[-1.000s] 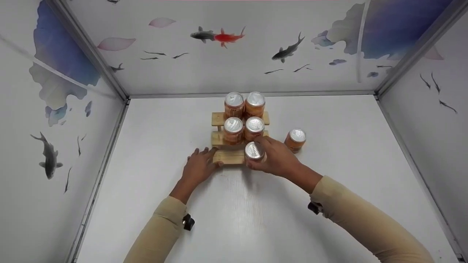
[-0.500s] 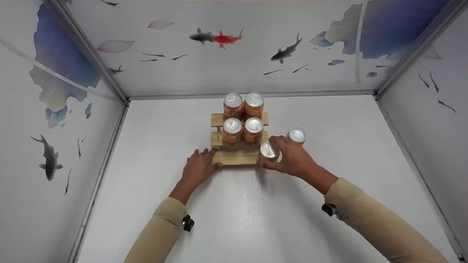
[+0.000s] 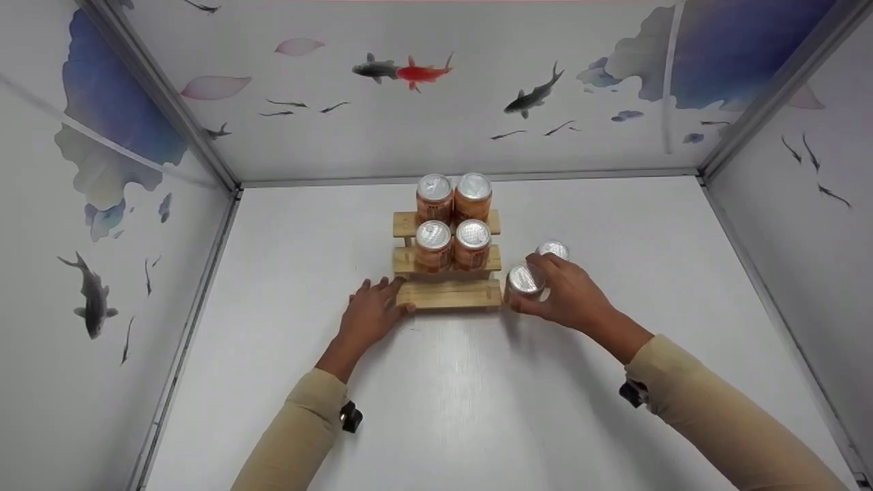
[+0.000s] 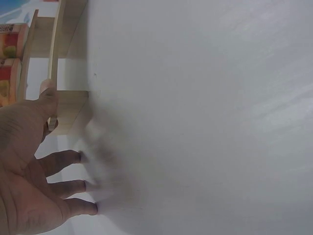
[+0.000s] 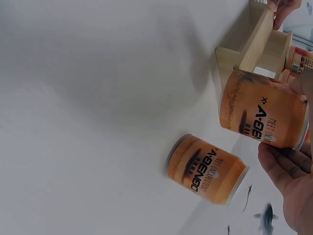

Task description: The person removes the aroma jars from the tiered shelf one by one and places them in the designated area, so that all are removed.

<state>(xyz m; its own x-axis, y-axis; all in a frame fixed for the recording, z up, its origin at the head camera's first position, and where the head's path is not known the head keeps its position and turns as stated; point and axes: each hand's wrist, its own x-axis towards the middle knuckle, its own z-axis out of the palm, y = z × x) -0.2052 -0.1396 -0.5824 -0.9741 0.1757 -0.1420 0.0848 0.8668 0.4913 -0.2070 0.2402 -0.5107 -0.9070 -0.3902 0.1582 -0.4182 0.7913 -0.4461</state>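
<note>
While left hand [image 3: 372, 314] pinches wooden rack [image 3: 447, 294], four cans [image 3: 436, 239] aboard, right hand [image 3: 569, 296] grips another orange can [image 5: 264, 110].

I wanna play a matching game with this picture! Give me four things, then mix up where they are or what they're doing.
Things:
1. Left hand
2. Right hand
3. Loose can
4. Red fish

Matches:
A. Stands on the white table
B. Pictured on the back wall
C. Holds an orange can
D. Grips the wooden rack

Pairs: 1-D, 2-C, 3-A, 4-B
</note>
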